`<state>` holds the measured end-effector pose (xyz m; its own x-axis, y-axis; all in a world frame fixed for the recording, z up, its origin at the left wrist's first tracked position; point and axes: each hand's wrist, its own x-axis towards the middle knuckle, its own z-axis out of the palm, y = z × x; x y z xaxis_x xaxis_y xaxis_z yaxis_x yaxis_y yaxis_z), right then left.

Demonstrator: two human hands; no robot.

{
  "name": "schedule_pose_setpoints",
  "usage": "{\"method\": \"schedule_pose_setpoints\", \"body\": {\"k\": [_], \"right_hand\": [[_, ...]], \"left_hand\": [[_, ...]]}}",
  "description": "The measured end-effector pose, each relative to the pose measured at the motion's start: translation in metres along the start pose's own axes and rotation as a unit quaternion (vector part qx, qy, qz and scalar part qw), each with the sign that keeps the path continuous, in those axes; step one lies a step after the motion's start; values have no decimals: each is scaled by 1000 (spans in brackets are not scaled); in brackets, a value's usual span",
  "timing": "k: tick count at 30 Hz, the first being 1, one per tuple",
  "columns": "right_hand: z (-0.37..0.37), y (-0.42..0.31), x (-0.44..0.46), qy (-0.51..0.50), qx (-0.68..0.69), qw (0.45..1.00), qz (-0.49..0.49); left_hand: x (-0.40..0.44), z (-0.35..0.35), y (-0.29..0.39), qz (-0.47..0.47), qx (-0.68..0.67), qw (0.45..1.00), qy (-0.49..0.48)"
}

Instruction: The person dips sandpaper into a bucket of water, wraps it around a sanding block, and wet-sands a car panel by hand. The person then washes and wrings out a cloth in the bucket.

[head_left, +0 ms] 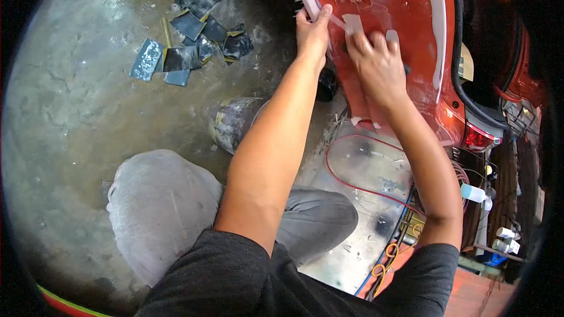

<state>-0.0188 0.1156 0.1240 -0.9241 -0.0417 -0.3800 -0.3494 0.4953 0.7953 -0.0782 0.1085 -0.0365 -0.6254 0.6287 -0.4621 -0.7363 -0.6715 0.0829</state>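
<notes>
A red car body panel (pixel 411 17) with pale patches and a light grey strip (pixel 437 23) fills the upper right. My left hand (pixel 313 35) is wrapped round the panel's whitish left edge, thumb on top. Just right of it, my right hand (pixel 376 61) presses on the panel with its fingers curled and pressed together. A small pale flat piece (pixel 352 22) shows at its fingertips; whether it is a held sheet or a patch on the panel is unclear. The underside of the right fingers is hidden.
Dark sanding sheets (pixel 188 26) lie scattered on the wet floor at the upper left. A stained bucket (pixel 235 123) stands by my knee. A red hose (pixel 335 170) curves over a metal sheet (pixel 352 223); bottles (pixel 473 192) are at the right.
</notes>
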Motion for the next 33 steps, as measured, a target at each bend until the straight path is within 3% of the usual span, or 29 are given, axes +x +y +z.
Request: {"method": "schedule_pose_setpoints", "body": {"k": [1, 2, 5, 6, 9, 11, 12, 13, 15, 16, 18, 21, 23, 24, 26, 27, 28, 29, 30, 32, 33], "right_hand": [[-3, 0, -3, -15, -2, 1000, -17], [-1, 9, 0, -50, 6, 998, -27], [-12, 13, 35, 38, 17, 997, 72], [-11, 11, 39, 73, 23, 992, 102], [-29, 12, 21, 117, 161, 959, 203], [-36, 8, -7, 134, 274, 918, 255], [-40, 5, -19, 131, 289, 907, 277], [-45, 2, -31, 125, 303, 896, 299], [-52, 0, -54, 149, 279, 897, 308], [-52, -6, -62, 167, 309, 871, 344], [-61, -11, -74, 147, 299, 868, 368], [-61, -12, -72, 119, 384, 856, 325], [-49, -17, -66, 184, 482, 809, 281], [-49, -33, -56, 223, 575, 719, 319], [-49, -65, -38, 342, 720, 484, 362], [-40, -85, -45, 359, 728, 425, 400], [-28, -103, -54, 264, 701, 533, 394], [-13, -127, -67, 163, 661, 630, 374], [2, -181, -68, 37, 791, 439, 425], [42, -278, -68, -264, 852, 328, 310], [58, -324, -63, -299, 864, 302, 271]], "left_hand": [[-1, 2, -3, -8, 2, 1000, 17], [8, -5, -21, 52, 38, 998, 9], [-17, -2, -44, 94, 162, 955, 232], [-37, 8, -40, 115, 138, 956, 230], [-84, 33, -13, 72, 26, 995, 66], [-99, 48, -2, -7, -69, 998, 9], [-98, 47, -14, 82, 38, 995, -41], [-107, 53, -13, 24, -13, 993, -119], [-139, 73, -6, 0, -49, 990, -131], [-147, 75, -1, -30, -70, 980, -182], [-154, 70, 4, -95, -106, 953, -268], [-134, 56, 2, -17, 26, 963, -267], [-112, 49, 27, -11, 45, 968, -248], [-94, 42, 33, 51, 119, 966, -223], [-64, 30, 53, 120, 185, 958, -183], [-50, 23, 65, 196, 272, 934, -126], [-30, 14, 72, 201, 306, 928, -71], [-31, 12, 91, 147, 235, 959, -64], [-29, 10, 109, 98, 191, 975, -62], [-25, 6, 145, 0, 98, 994, -44], [-18, -23, 101, 244, 283, 926, -49]]}}
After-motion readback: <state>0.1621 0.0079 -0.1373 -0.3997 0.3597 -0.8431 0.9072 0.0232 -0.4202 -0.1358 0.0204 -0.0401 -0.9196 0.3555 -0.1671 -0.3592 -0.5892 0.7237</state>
